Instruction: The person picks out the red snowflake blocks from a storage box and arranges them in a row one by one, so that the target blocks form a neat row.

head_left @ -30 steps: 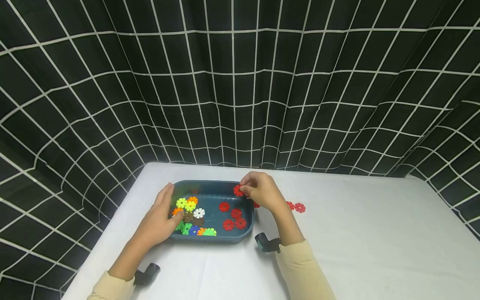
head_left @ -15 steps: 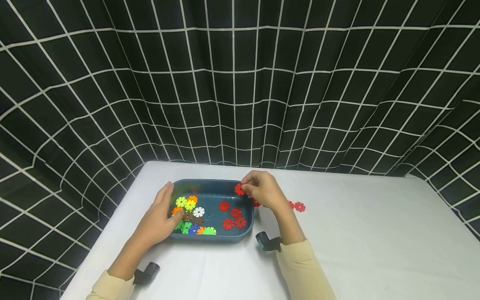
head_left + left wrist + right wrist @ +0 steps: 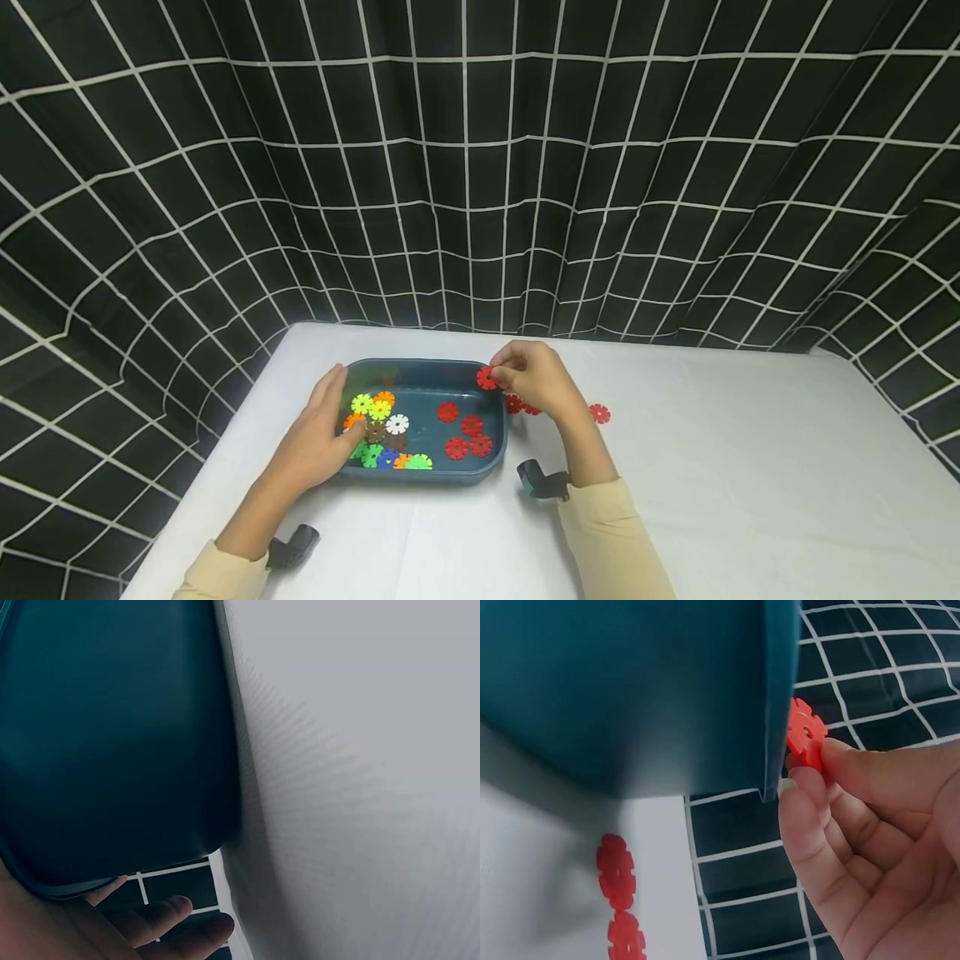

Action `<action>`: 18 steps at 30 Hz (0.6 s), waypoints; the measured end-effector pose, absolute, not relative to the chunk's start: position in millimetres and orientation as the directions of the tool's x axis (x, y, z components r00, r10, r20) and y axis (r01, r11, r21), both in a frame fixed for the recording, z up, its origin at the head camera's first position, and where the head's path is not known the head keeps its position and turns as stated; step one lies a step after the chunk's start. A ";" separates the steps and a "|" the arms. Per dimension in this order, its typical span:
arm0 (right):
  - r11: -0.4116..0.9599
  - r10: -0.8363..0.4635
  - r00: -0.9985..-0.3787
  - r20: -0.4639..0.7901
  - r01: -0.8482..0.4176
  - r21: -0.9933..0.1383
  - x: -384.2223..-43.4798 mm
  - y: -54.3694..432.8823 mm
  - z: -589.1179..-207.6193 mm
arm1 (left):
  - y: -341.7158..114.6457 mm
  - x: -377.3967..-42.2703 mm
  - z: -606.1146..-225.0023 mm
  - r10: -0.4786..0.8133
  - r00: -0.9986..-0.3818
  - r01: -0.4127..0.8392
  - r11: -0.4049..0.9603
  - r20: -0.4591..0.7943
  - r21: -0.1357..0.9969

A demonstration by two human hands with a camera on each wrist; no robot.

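Observation:
In the head view, a dark teal plastic tray (image 3: 420, 478) holds flat, notched snowflake discs. Mixed colours, such as a white disc (image 3: 397, 424), lie at its left and several red discs (image 3: 457, 448) at its right. My left hand (image 3: 315, 442) holds the tray's left rim, thumb over the inside and fingers outside. Above the far right corner, my right hand (image 3: 536, 379) pinches a red snowflake disc (image 3: 487, 377) between thumb and fingers. That disc stands tilted close beside the rim in the right wrist view; contact is unclear.
Right of the tray, red discs (image 3: 513, 404) lie on the white tablecloth (image 3: 750, 467), with a red disc (image 3: 599, 413) farther right. My right forearm passes above that area. A black curtain with white grid lines (image 3: 465, 183) hangs behind the table.
My right hand has moved slightly right with the red disc, from over the tray's inside toward its right corner. My left hand and the tray look unmoved.

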State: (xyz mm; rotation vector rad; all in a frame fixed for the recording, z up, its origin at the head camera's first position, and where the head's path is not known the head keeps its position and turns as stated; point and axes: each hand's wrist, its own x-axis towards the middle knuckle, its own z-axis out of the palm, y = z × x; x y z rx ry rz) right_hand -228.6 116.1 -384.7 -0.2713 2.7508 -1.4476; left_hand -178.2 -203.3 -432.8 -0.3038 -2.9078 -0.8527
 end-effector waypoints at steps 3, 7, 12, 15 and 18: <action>0.552 -0.158 -0.987 0.041 -0.123 -0.825 -229.3 120.3 -384.4 | -203.4 -178.4 -432.9 0.165 -0.975 0.218 0.825 0.146 0.522; 0.545 -0.159 -0.987 0.015 -0.100 -0.832 -229.5 125.1 -382.7 | -203.5 -178.4 -433.1 0.164 -0.976 0.216 0.825 0.145 0.523; 0.536 -0.163 -0.987 0.009 -0.096 -0.839 -229.5 131.9 -381.9 | -203.5 -178.2 -432.9 0.162 -0.976 0.215 0.823 0.145 0.526; 0.536 -0.157 -0.988 0.014 -0.097 -0.838 -229.8 136.6 -382.1 | -203.6 -178.1 -433.0 0.164 -0.975 0.219 0.823 0.149 0.525; 0.536 -0.148 -0.989 0.016 -0.093 -0.839 -229.8 141.4 -381.4 | -203.9 -178.0 -432.8 0.165 -0.975 0.218 0.824 0.148 0.522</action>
